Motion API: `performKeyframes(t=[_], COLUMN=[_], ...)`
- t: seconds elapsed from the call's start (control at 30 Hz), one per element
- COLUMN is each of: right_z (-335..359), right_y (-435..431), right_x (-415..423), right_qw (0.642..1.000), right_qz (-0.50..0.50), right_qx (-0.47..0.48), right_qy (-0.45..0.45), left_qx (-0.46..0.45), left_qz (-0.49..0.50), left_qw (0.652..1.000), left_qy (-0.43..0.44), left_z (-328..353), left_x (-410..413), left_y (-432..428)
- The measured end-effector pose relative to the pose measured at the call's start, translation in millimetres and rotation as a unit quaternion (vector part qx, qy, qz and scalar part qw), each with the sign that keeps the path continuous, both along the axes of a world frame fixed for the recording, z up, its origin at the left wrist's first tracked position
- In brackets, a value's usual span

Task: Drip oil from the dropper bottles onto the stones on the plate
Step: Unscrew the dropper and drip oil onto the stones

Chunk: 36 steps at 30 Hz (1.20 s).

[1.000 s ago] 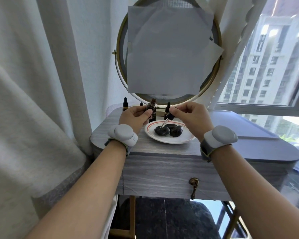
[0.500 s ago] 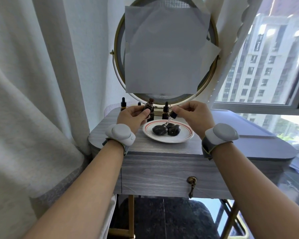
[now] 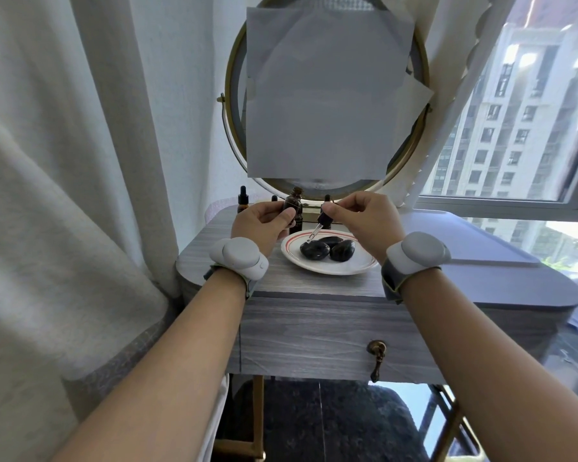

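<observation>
A white plate (image 3: pixel 347 267) with a red ring sits on the grey dressing table (image 3: pixel 314 288) and carries three dark glossy stones (image 3: pixel 315 250). My right hand (image 3: pixel 364 221) pinches a black dropper (image 3: pixel 324 221), its glass tip slanting down over the leftmost stone. My left hand (image 3: pixel 261 225) grips an uncapped amber bottle (image 3: pixel 293 205) just left of the plate, held upright. Both wrists wear grey bands.
More capped dropper bottles (image 3: pixel 243 199) stand behind my hands by the base of a round mirror (image 3: pixel 327 95) covered with paper. A curtain (image 3: pixel 64 161) hangs at the left, a window at the right. A drawer with a brass pull (image 3: pixel 376 353) faces me.
The camera view has shifted slightly. The dropper tip has stayed over the left stone and both hands keep their holds.
</observation>
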State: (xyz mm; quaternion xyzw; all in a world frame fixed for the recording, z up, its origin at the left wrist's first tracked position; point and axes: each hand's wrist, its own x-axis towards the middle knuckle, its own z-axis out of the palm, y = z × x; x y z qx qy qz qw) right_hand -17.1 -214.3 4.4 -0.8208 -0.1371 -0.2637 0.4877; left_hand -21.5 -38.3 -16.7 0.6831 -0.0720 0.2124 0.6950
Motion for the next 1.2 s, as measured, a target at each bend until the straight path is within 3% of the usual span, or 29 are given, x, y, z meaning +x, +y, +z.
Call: performKeyframes(t=[1.2], right_z=[-0.1], right_y=[-8.3], right_x=[-4.6], right_qw=[1.0], right_qz=[-0.005], right_qx=[0.02], right_qy=[-0.001], left_qx=[-0.001], left_qz=[-0.001], left_qw=[1.0], left_qy=[-0.007], left_z=[0.5], left_x=[-3.3], left_y=[-0.9])
